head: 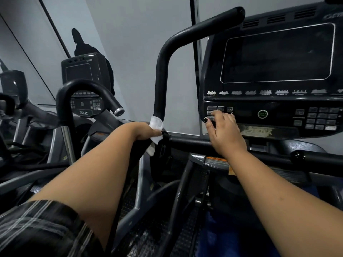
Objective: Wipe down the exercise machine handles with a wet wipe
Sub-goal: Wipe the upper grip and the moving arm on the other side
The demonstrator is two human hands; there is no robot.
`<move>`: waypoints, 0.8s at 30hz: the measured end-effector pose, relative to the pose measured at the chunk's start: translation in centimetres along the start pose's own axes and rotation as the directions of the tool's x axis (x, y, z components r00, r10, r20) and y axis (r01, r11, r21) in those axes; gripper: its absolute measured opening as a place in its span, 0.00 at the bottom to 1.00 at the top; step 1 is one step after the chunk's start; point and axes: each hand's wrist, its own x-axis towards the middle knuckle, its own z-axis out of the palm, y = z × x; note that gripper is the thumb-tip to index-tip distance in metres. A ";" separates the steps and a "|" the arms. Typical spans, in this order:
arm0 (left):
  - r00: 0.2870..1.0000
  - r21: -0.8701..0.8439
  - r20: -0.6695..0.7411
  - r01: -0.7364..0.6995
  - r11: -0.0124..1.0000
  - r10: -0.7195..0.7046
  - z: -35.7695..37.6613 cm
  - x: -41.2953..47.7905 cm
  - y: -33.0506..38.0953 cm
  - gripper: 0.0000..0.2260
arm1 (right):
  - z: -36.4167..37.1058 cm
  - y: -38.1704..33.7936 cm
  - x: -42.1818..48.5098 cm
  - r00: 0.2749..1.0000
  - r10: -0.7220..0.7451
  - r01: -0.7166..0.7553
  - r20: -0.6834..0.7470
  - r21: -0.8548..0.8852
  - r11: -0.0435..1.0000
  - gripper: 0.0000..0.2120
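A black curved handle (163, 71) rises from the machine's left side and bends off to the upper right. My left hand (146, 131) grips a white wet wipe (156, 127) wrapped round the base of this handle. My right hand (225, 133) rests over the horizontal black bar (187, 142) below the console, its fingers loosely spread and touching the console's lower left buttons. It holds nothing.
The console (274, 71) with a dark screen and a green start button (262, 114) fills the upper right. A second machine with its own hooked handle (81, 89) and small console (83, 71) stands at the left. Grey wall panels are behind.
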 end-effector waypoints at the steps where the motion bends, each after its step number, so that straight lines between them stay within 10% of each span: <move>1: 0.999 -0.035 0.038 0.030 0.999 -0.028 -0.1 -0.4 -0.3 0.26 | 0.0 0.1 0.0 1.000 -0.003 0.003 0.004 -0.005 1.000 0.20; 10: 0.934 -0.263 0.351 0.168 0.950 -0.068 -1.1 1.1 0.5 0.08 | 0.3 0.1 -0.1 1.000 -0.009 0.009 -0.003 -0.011 1.000 0.21; 17: 0.983 -0.411 0.186 0.068 0.909 0.011 -0.3 2.5 2.9 0.08 | 0.4 -0.1 0.2 1.000 -0.016 0.016 -0.001 -0.021 1.000 0.29; 24: 0.973 -0.115 0.228 0.009 0.993 0.017 0.2 -0.1 2.2 0.13 | 0.3 -0.3 0.0 1.000 0.003 -0.003 -0.029 -0.002 1.000 0.29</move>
